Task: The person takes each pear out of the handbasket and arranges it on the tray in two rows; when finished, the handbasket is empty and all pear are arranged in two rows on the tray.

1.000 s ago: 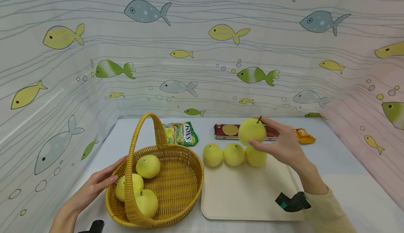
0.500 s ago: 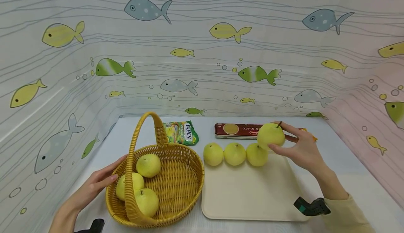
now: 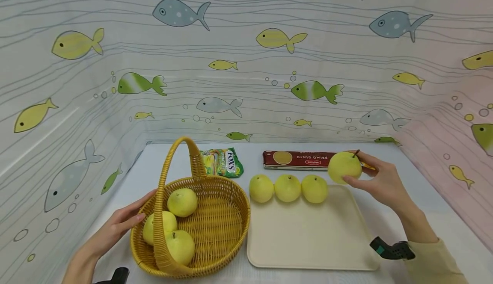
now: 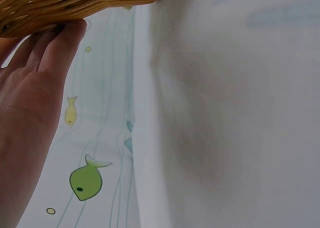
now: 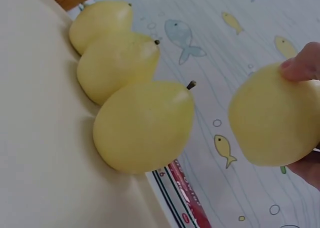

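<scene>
In the head view, a yellow pear [image 3: 344, 167] with a dark stem is in my right hand [image 3: 379, 183], pinched between thumb and fingers above the far right corner of a cream tray [image 3: 308, 241]. In the right wrist view, that pear [image 5: 272, 115] hangs apart from several fruits. Three pears stand in a row along the tray's far edge, among them the middle pear [image 3: 287, 188]. My left hand [image 3: 115, 228] rests against the left side of a wicker basket [image 3: 219, 228], fingers straight along the wall and thumb at the rim. Three pears, one of them [image 3: 182, 202], lie inside it.
A green Fox's candy bag [image 3: 223, 163] lies behind the basket. Behind the tray lies a dark red biscuit package [image 3: 296, 159]. An orange wrapper is mostly hidden by my right hand. The basket's tall arched handle [image 3: 158, 215] rises on its left side.
My right hand has carried its pear rightward along the tray's far edge, away from above the row of three. My left hand and the basket have stayed in place.
</scene>
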### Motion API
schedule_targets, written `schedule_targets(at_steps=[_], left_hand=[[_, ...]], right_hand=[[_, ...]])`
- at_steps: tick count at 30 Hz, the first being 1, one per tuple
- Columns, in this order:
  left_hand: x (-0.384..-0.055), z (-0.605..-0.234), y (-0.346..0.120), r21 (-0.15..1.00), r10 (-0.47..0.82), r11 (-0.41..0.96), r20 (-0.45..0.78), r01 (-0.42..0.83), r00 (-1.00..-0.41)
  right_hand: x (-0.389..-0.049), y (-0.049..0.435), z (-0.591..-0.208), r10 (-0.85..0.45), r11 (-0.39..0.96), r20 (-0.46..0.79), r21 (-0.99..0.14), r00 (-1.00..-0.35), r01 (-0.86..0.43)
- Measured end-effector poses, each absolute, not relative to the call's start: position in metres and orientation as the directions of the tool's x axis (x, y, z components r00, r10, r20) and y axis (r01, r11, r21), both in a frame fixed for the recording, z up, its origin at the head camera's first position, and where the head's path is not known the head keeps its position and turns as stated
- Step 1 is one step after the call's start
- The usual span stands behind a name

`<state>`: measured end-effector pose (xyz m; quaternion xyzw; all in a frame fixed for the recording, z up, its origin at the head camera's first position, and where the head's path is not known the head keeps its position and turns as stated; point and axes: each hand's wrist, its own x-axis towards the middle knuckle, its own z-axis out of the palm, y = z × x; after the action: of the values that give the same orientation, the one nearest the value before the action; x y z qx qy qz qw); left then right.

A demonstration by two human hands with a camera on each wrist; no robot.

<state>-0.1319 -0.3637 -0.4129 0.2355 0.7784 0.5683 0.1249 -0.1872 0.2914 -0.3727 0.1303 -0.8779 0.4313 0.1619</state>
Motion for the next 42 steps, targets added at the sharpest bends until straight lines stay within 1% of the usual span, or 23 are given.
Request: schedule_targets(at_steps=[8,19,26,36,42], left_hand=[[-0.132,-0.415,-0.364,0.94,0.503,0.252,0.076,0.23,-0.861],[-0.133,-0.414,-0.364,0.941,0.518,0.232,0.096,0.247,-0.85],[-0.133,-0.413,-0.364,0.944,0.521,0.224,0.092,0.24,-0.849],[-0.132,-0.414,-0.364,0.942,0.517,0.229,0.096,0.246,-0.851],[-0.132,-0.413,-0.363,0.94,0.514,0.236,0.096,0.248,-0.853]], right_hand=[[-0.191,0.298,-0.377,-0.107,0.631,0.376,-0.69,-0.92,-0.356],[-0.2,0.309,-0.388,-0.143,0.648,0.255,-0.706,-0.956,-0.285],[-0.205,0.315,-0.394,-0.159,0.648,0.147,-0.73,-0.976,-0.216],[-0.21,0.32,-0.407,-0.209,0.641,0.068,-0.744,-0.976,-0.189],[-0.211,0.322,-0.412,-0.231,0.644,0.057,-0.739,-0.971,-0.197]])
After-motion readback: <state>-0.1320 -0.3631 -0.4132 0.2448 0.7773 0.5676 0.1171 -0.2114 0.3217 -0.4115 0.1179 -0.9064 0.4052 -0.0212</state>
